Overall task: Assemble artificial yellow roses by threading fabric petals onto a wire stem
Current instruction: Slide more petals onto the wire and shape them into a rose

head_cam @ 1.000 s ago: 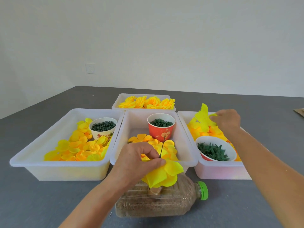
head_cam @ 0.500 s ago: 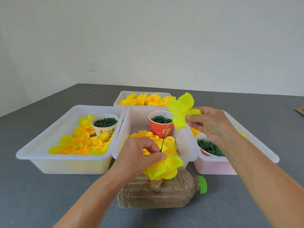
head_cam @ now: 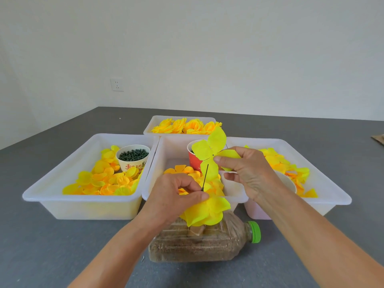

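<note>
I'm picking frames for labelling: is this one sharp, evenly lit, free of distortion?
Head view: soft even light, no glare; the wire stem and the petal piece in the right hand look sharp; wide-angle bending shows at the bins' rims.

Four white bins (head_cam: 83, 206), three cups (head_cam: 133, 157), one bottle (head_cam: 203, 244).

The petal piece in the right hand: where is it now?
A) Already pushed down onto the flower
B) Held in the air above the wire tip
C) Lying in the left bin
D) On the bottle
B: the right hand pinches the petal piece above the wire, not yet threaded.
</note>
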A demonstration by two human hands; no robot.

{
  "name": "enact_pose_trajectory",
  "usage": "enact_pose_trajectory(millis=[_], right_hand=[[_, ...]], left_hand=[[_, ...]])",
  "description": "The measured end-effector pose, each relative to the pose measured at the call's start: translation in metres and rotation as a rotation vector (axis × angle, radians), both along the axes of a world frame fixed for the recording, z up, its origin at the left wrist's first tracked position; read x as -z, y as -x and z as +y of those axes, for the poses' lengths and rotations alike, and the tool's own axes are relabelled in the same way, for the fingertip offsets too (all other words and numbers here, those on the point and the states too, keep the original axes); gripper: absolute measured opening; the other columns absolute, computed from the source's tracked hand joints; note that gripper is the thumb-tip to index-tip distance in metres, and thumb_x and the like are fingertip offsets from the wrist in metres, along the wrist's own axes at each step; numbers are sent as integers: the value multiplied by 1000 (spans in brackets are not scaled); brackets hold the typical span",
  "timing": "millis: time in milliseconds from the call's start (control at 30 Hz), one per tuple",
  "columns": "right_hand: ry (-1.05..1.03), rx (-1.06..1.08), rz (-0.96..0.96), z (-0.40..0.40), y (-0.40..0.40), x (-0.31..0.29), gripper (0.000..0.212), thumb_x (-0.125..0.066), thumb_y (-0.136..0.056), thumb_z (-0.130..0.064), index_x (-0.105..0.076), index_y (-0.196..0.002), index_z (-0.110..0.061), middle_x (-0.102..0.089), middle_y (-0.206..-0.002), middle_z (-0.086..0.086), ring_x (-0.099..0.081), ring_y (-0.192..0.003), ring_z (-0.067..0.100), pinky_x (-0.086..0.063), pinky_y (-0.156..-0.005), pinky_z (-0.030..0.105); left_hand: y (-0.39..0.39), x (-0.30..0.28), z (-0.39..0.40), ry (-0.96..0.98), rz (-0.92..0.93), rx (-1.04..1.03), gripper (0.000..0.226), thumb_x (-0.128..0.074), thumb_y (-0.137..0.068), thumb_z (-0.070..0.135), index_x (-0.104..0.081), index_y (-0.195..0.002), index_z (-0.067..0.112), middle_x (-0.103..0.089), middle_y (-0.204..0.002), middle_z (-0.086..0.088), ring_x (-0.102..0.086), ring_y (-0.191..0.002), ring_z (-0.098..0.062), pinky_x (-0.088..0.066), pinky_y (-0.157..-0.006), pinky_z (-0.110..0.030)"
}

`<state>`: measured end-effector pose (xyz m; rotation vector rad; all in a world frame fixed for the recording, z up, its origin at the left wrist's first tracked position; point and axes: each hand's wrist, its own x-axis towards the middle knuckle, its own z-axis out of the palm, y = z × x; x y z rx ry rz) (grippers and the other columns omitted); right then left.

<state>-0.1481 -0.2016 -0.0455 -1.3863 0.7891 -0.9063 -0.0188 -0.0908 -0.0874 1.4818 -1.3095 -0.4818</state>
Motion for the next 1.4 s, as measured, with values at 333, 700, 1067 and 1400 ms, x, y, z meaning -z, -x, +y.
enact_pose_trajectory(millis=[333, 700, 1067, 1400], right_hand=[[244, -97, -13, 4, -1, 4, 20, -71, -76, 1, -68, -78, -19, -65, -53, -10, -57, -47, -1, -47, -48, 14], [372, -238, -119, 5, 5, 7, 16, -68, -75, 5, -70, -79, -10, -71, -68, -6, -65, -63, 7, -53, -59, 20], [721, -189, -46, 2, 7, 12, 13, -74, -70, -2, -70, -81, -8, -72, -78, -2, -68, -72, 3, -53, -68, 17], [866, -168, -21, 5, 7, 13, 17, -72, -69, -8, -70, -85, -15, -69, -79, -9, -65, -75, -3, -51, -72, 13]], left_hand=[[0, -1, 0, -14, 10, 6, 16, -79, -71, 14, -68, -62, 21, -68, -69, 4, -59, -72, -9, -48, -74, -36], [-1, 0, 0, -26, 8, 0, 15, -79, -71, 17, -69, -63, 23, -70, -72, 2, -60, -73, -10, -49, -75, -40], [-1, 1, 0, -25, -11, -4, 13, -79, -71, 16, -70, -63, 21, -68, -68, 6, -59, -70, -5, -47, -71, -29], [-1, 0, 1, -9, -46, -10, 11, -80, -71, 17, -71, -65, 17, -70, -72, 0, -61, -77, -11, -46, -76, -28]])
